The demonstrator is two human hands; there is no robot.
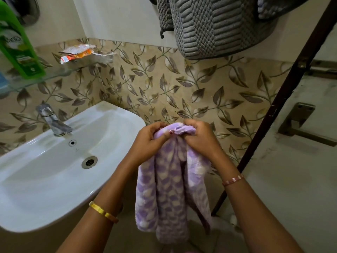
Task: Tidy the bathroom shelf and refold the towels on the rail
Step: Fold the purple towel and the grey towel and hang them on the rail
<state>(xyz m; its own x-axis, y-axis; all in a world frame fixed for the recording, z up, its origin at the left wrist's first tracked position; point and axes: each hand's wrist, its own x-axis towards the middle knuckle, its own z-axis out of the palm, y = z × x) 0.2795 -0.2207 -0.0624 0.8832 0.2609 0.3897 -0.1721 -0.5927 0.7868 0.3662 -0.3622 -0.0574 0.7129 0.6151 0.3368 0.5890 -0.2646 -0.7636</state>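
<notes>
So I've got the small lilac-and-white patterned fleecy towel [171, 183] up in front of me, just to the right of the white ceramic wash basin [45, 170] and below the grey ribbed knit towel [215, 28] that's hanging higher up on the wall. The lilac one looks super light and floppy, no stiffness at all. It's just drooping in loose vertical folds from where I'm gripping it, and the bottom end hangs down past my forearms. The plush pile should give decent grip, so I doubt it'll slip, but it'll bunch up if I grab it anywhere in the middle. Best bet, I reckon, is to find the top edge and work out to the two corners so it hangs flat before folding. Right now both hands are bunched close together at the top of it: my left hand [147, 143] has its fingers curled round a gathered wad of the fabric, thumb on top, and my right hand [198, 138] is doing the same right beside it, fingers curled in and pinching the scrunched edge. The hands are nearly touching. Over on the glass wall shelf [54, 74] there's a tall green plastic bottle [18, 44] and a torn orange-and-white wrapper [78, 53], still needing sorting by the look of it.
</notes>
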